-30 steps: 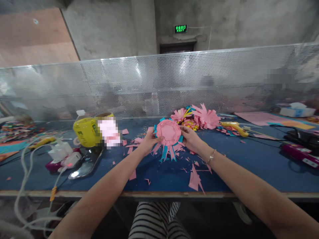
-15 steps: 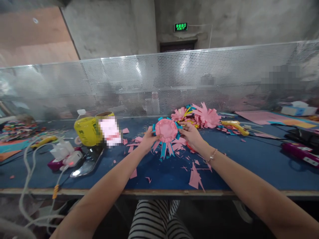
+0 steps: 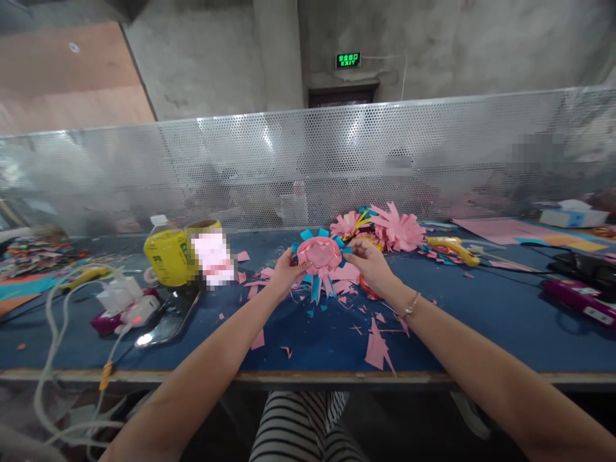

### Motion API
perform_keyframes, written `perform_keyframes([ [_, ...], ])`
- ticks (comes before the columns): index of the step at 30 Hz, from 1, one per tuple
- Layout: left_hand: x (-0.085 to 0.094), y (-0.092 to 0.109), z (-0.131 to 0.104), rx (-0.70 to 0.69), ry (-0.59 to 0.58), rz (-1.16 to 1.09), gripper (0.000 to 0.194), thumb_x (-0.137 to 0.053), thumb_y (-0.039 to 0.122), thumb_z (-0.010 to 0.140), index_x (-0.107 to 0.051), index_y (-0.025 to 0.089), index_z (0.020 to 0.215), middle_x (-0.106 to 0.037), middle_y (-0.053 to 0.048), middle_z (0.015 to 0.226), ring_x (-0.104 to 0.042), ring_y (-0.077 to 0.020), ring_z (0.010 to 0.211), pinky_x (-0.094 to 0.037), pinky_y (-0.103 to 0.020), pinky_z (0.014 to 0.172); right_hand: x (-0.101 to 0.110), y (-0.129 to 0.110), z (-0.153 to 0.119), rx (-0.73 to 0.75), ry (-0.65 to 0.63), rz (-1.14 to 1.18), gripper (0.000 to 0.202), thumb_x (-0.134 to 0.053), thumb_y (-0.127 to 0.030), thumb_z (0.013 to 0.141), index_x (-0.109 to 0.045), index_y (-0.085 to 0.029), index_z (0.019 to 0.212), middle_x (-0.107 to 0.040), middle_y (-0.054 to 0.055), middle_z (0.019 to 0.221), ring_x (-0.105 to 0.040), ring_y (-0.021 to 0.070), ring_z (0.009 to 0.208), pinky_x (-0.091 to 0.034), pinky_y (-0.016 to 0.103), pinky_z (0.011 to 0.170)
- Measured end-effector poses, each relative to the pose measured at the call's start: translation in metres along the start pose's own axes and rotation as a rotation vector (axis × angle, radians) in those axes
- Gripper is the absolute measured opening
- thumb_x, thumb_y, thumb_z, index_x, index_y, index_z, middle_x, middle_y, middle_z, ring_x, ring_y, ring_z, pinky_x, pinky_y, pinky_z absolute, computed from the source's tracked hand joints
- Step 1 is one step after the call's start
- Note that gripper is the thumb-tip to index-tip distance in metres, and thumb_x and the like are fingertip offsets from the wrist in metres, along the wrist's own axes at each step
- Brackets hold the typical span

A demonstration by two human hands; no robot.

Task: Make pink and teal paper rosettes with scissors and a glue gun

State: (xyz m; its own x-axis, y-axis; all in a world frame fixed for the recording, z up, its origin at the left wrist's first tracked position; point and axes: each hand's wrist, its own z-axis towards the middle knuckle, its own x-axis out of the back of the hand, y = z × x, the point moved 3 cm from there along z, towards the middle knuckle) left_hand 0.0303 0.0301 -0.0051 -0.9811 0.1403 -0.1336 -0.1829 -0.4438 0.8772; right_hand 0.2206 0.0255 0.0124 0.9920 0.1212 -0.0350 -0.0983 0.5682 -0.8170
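Note:
A pink paper rosette [image 3: 319, 253] with blue paper strips around its rim is held up above the blue table [image 3: 423, 340]. My left hand [image 3: 287, 269] grips its left edge, thumb in front. At the right edge, the fingers of my right hand [image 3: 366, 260] pinch one of the blue strips. Two blue tails hang from the rosette's lower side. Behind it, large pink paper flowers [image 3: 398, 227] lie in a heap. Pink paper scraps [image 3: 378, 346] are strewn beneath and around my hands.
To the left stand a yellow-labelled bottle [image 3: 167, 256], a phone [image 3: 171, 317] and a power strip [image 3: 108, 321] with white cables. A yellow glue gun [image 3: 452, 248] lies at the right, before a purple power strip [image 3: 580, 301]. A perforated metal screen [image 3: 269, 167] closes off the back.
The rosette has tilted back, so its face now looks flatter and its upper blue strips show more. Both hands still hold it in nearly the same place.

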Motion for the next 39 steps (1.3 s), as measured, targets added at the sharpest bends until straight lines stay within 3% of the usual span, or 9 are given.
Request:
perform_keyframes([
  [7, -0.001, 0.000, -0.001, 0.030, -0.029, -0.048, 0.041, -0.070, 0.020, 0.053, -0.054, 0.016, 0.091, -0.058, 0.001, 0.082, -0.053, -0.0093, 0.072, -0.043, -0.024, 0.071, 0.002, 0.007, 0.003, -0.064, 0.001, -0.009, 0.022, -0.061, -0.030, 0.062, -0.052, -0.017, 0.077, -0.050, -0.004, 0.063, -0.043, 0.0076, 0.058, -0.034, 0.023, 0.058],
  [12, -0.004, 0.003, -0.003, 0.034, -0.055, -0.110, 0.043, -0.071, 0.019, 0.052, -0.054, 0.017, 0.092, -0.059, 0.001, 0.082, -0.055, -0.0102, 0.075, -0.043, -0.025, 0.073, 0.003, 0.007, 0.002, -0.041, 0.011, -0.012, 0.019, -0.060, -0.032, 0.064, -0.048, -0.017, 0.063, -0.044, -0.006, 0.057, -0.039, 0.0064, 0.054, -0.032, 0.021, 0.056],
  [19, -0.004, 0.000, -0.002, -0.022, -0.095, -0.046, 0.041, -0.069, 0.023, 0.055, -0.053, 0.015, 0.092, -0.060, -0.002, 0.085, -0.055, -0.0137, 0.081, -0.043, -0.028, 0.076, 0.001, 0.006, 0.001, -0.037, -0.001, 0.009, 0.018, -0.058, -0.033, 0.066, -0.051, -0.017, 0.068, -0.049, -0.004, 0.060, -0.043, 0.0070, 0.056, -0.035, 0.022, 0.057],
  [22, -0.002, 0.006, -0.001, -0.133, -0.060, 0.163, 0.029, -0.065, 0.023, 0.060, -0.054, 0.015, 0.086, -0.059, -0.001, 0.079, -0.054, -0.0127, 0.076, -0.043, -0.027, 0.071, 0.001, 0.002, 0.000, -0.009, -0.014, -0.053, 0.016, -0.056, -0.032, 0.068, -0.053, -0.017, 0.072, -0.051, -0.003, 0.063, -0.045, 0.0079, 0.059, -0.037, 0.023, 0.060],
  [25, 0.002, 0.023, -0.004, -0.378, 0.025, 0.515, 0.012, -0.058, 0.019, 0.065, -0.055, 0.016, 0.075, -0.058, -0.001, 0.076, -0.052, -0.0128, 0.074, -0.041, -0.027, 0.069, 0.004, -0.006, 0.000, 0.088, 0.000, -0.174, 0.012, -0.054, -0.029, 0.069, -0.054, -0.018, 0.075, -0.055, -0.001, 0.071, -0.050, 0.0101, 0.067, -0.040, 0.025, 0.066],
  [28, 0.005, 0.042, -0.011, -0.754, 0.041, 0.921, 0.007, -0.055, 0.011, 0.066, -0.055, 0.017, 0.064, -0.059, -0.002, 0.083, -0.050, -0.0154, 0.082, -0.037, -0.032, 0.076, 0.007, -0.017, 0.000, 0.282, -0.029, -0.347, 0.007, -0.053, -0.023, 0.071, -0.055, -0.019, 0.076, -0.057, 0.002, 0.079, -0.053, 0.0131, 0.078, -0.042, 0.028, 0.072],
  [31, 0.009, 0.048, -0.016, -0.955, 0.034, 1.255, 0.012, -0.052, 0.010, 0.069, -0.058, 0.021, 0.068, -0.060, -0.002, 0.088, -0.048, -0.0164, 0.086, -0.033, -0.034, 0.077, 0.008, -0.022, -0.001, 0.521, -0.144, -0.565, 0.007, -0.051, -0.017, 0.073, -0.057, -0.020, 0.074, -0.059, 0.004, 0.081, -0.053, 0.0143, 0.081, -0.042, 0.031, 0.077],
  [34, 0.009, 0.043, -0.015, -0.973, -0.153, 1.468, 0.016, -0.047, 0.011, 0.075, -0.058, 0.022, 0.077, -0.060, -0.002, 0.092, -0.048, -0.0154, 0.087, -0.033, -0.031, 0.075, 0.009, -0.017, -0.001, 0.629, -0.235, -0.690, 0.013, -0.047, -0.014, 0.076, -0.058, -0.019, 0.074, -0.060, 0.004, 0.080, -0.053, 0.0137, 0.080, -0.043, 0.030, 0.077],
  [39, 0.007, 0.023, -0.006, -0.740, -0.448, 1.630, 0.022, -0.045, 0.007, 0.074, -0.057, 0.021, 0.086, -0.058, -0.004, 0.095, -0.048, -0.0159, 0.089, -0.035, -0.029, 0.072, 0.004, -0.001, -0.002, 0.584, -0.407, -0.761, 0.014, -0.047, -0.011, 0.074, -0.059, -0.018, 0.072, -0.059, 0.003, 0.075, -0.053, 0.0127, 0.076, -0.044, 0.027, 0.072],
])
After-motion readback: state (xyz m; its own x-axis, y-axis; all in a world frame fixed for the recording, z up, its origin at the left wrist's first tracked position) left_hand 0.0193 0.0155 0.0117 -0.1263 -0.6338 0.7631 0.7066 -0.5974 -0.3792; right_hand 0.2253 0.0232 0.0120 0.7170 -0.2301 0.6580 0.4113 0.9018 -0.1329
